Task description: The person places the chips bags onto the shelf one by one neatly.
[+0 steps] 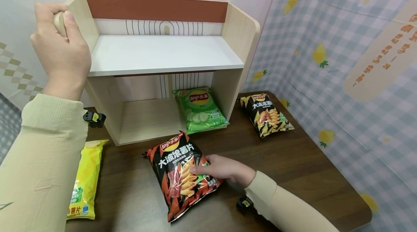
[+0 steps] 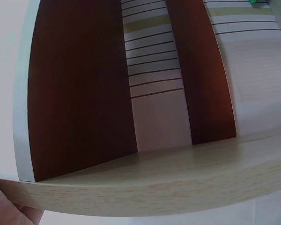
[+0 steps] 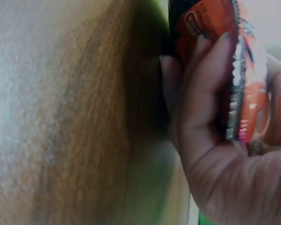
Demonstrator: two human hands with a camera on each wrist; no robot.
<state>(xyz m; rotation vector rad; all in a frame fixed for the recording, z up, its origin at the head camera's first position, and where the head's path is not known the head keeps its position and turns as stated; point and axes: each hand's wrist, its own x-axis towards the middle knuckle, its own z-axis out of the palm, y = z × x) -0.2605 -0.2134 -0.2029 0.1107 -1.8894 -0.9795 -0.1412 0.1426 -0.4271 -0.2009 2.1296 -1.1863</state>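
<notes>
dressed in a pale cream left sleeve [image 1: 45,167] and matching right sleeve [image 1: 290,205], ending in snug cuffs [image 1: 53,114]. creased on the left, bearing a thin dark line [image 1: 6,205]. fitted with a black left wrist unit [image 1: 94,119] and black right wrist unit [image 1: 243,203], showing small yellowish patches [image 1: 95,117].

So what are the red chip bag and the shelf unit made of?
The red chip bag looks like glossy plastic film, judging by its creases and highlights. The shelf unit looks like matt laminated board, with fine, pale wood grain; solid wood is possible.
</notes>
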